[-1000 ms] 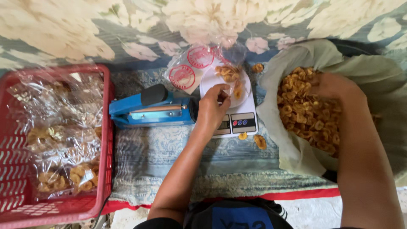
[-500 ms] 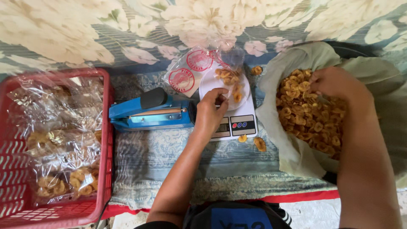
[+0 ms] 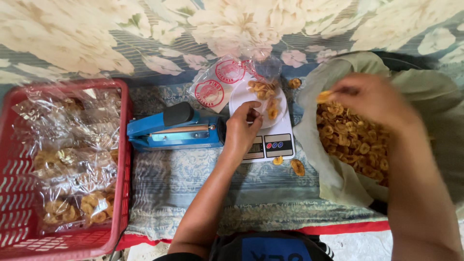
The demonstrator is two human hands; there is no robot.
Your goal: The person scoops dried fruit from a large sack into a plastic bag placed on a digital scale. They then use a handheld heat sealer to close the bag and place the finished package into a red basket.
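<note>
At far left we see a red basket (image 3: 19,203) of bagged chips, then a blue sealer (image 3: 174,130). Our left hand (image 3: 241,130) pinches the clear bag (image 3: 256,82) of chips standing on the white scale (image 3: 275,140), with two loose chips (image 3: 290,164) just below it. Our right hand (image 3: 372,99), blurred, grasps a chip (image 3: 325,95) above the chip-filled sack (image 3: 338,179).

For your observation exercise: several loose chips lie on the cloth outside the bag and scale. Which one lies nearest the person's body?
The larger chip on the blue cloth, right of the smaller chip below the scale. The chip by the bag's top edge lies farthest.
</note>
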